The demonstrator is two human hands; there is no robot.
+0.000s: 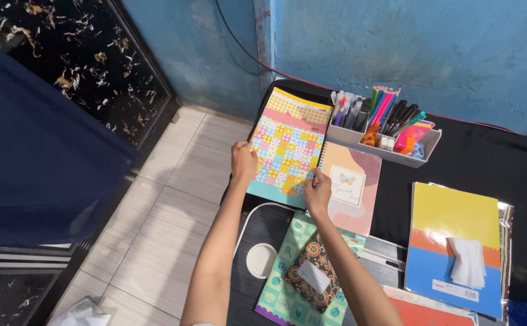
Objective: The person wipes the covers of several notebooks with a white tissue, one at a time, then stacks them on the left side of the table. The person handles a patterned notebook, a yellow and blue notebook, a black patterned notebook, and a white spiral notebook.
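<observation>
I see both hands on the patchwork notebook [287, 148]: left hand [243, 162] fingers closed on its left edge, right hand [318, 192] pinching bottom-right corner. Long axis runs away from me, twd wall.

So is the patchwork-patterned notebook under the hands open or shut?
Shut. The patchwork notebook lies flat with only its front cover showing, no pages visible. The left hand and right hand rest on its near edge.

The spiral notebook [351, 190] is part hidden under the checked notebook [287, 148]. The red folder [426, 311] is cut off by the bottom edge. Pens in the organizer [390, 148] are too small to tell apart.
</observation>
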